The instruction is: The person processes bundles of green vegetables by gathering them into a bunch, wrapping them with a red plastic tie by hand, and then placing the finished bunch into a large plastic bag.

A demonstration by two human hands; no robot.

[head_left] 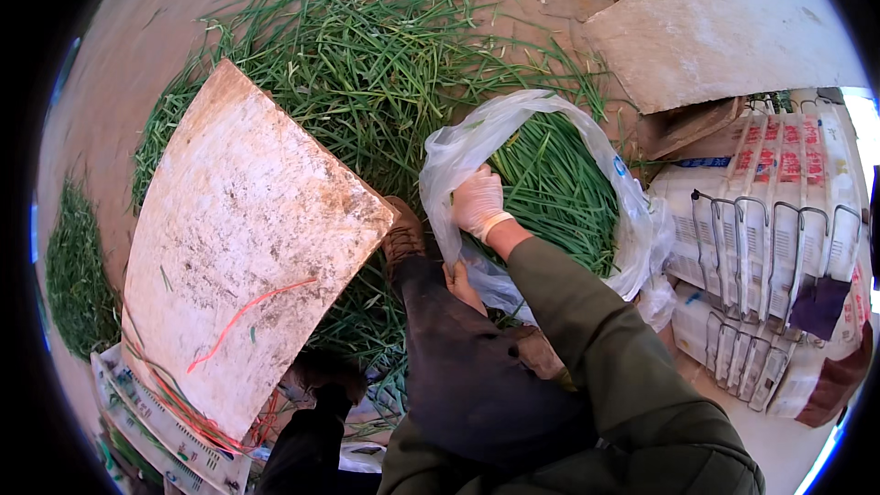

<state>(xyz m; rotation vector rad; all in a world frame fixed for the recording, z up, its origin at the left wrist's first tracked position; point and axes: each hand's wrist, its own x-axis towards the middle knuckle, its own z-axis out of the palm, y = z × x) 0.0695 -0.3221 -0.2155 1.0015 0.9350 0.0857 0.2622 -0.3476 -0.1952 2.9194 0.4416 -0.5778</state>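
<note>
A clear plastic bag (440, 168) stands wide-mouthed in front of me, filled with long green stalks (564, 185) that look like garlic chives. My right hand (478, 203), in a thin pale glove, reaches into the mouth at its left side. Its fingers are curled against the inner plastic, and whether they grip it is hidden. Lower down, my left hand (466, 285) pinches the bag's near-left edge, partly covered by my leg. A large heap of loose green stalks (357, 62) spreads over the floor beyond and left of the bag.
Left of my legs is a stained white board (254, 240) with a red string (240, 320) on it. White plastic crates (179, 436) sit below it. Stacked white foam boxes with metal hooks (756, 213) stand right, near another pale board (729, 27). More greens (79, 275) lie far left.
</note>
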